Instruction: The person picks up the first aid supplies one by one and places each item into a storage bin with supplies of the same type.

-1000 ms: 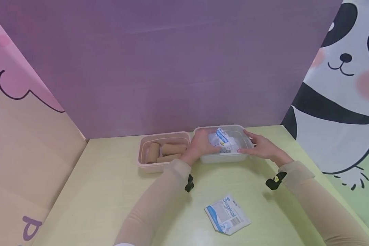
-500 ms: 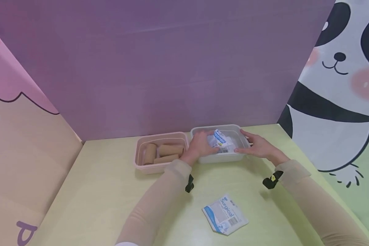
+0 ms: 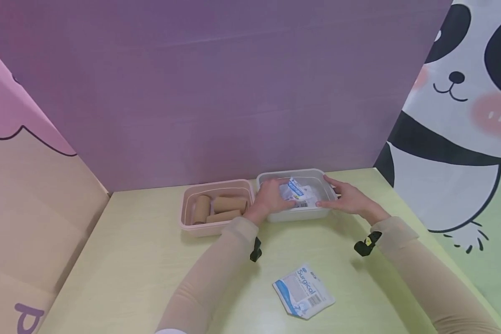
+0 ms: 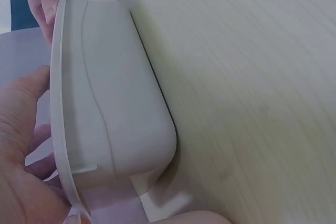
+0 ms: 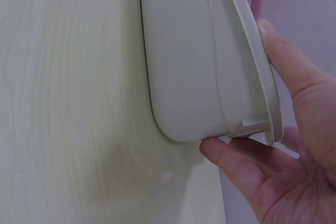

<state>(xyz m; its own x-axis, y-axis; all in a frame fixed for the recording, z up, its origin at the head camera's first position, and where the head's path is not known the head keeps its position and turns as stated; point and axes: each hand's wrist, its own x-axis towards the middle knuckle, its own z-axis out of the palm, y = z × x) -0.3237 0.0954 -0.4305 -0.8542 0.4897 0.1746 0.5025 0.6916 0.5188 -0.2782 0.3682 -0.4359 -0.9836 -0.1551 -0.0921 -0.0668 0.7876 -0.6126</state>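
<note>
A white plastic box (image 3: 298, 214) stands at the back of the table. Inside it are clear plastic packets (image 3: 311, 194), one with a blue-lettered label (image 3: 295, 189). My left hand (image 3: 270, 200) holds the box's left end, thumb at the front rim and fingers reaching over the opening. At the other end, my right hand (image 3: 350, 199) grips the right corner; in the right wrist view its thumb (image 5: 286, 59) presses the rim and a fingertip touches the box's outer wall. A flat packet marked "Surgical" (image 3: 304, 291) lies on the table, nearer me.
A pink plastic box (image 3: 208, 229) sits to the left, close beside the white one, with cardboard tubes (image 3: 229, 204) in it. Behind both boxes rises a purple panel (image 3: 242, 93). The pale wood-grained table (image 3: 150, 260) extends toward me.
The head view has shifted slightly, moving the scene left. Both hands keep their places on the white box. The blue-lettered packet inside has sunk a little.
</note>
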